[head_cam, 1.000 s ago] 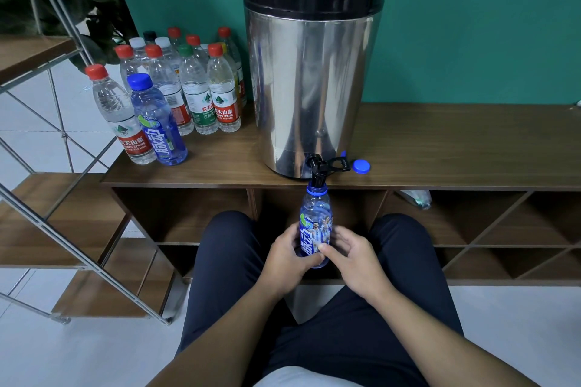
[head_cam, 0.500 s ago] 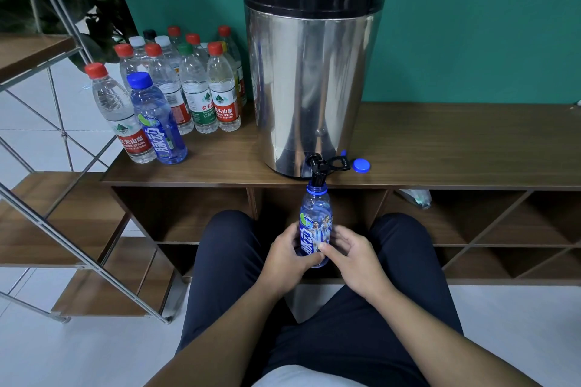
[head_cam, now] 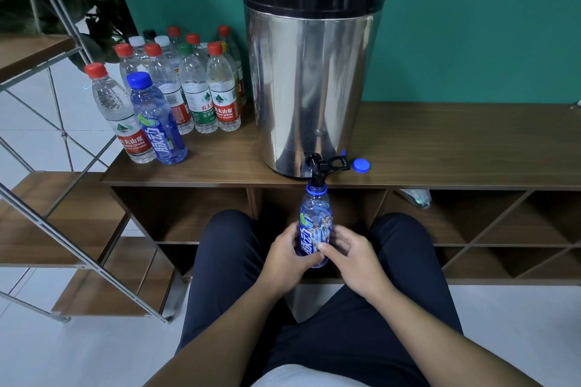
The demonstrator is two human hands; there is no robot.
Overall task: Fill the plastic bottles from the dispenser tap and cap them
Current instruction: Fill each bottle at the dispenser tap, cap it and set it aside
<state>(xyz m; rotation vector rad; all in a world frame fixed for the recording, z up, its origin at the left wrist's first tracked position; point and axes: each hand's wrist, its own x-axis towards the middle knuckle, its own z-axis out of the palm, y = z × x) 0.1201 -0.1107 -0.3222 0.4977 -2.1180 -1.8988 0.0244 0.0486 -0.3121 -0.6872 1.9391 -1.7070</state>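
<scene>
Centrally, bottle being filled: a blue-tinted plastic bottle [head_cam: 314,223] with a blue label, uncapped, held upright with its mouth directly under the tap, below the front edge of the desk and between the person's knees.
Left hand: the left hand [head_cam: 284,256] wraps the bottle's lower body from the left, fingers curled round it.
Right hand: the right hand [head_cam: 353,258] holds the same bottle from the right, thumb pressed on the label, fingers curved behind.
Tap: a black tap [head_cam: 317,166] at the base of the dispenser, its lever pointing right.
Dispenser: a tall steel dispenser [head_cam: 311,78] with a black lid, standing on the desk against a green wall.
Loose cap: a blue cap [head_cam: 361,165] lying on the desk just right of the tap.
Desk: a low wooden desk [head_cam: 456,144] with open compartments underneath.
Capped bottles: a cluster of capped bottles [head_cam: 195,88] at the desk's left end, mostly red caps, with one blue capped bottle [head_cam: 157,122] in front.
Further left: a wooden staircase with metal rails [head_cam: 63,229].
</scene>
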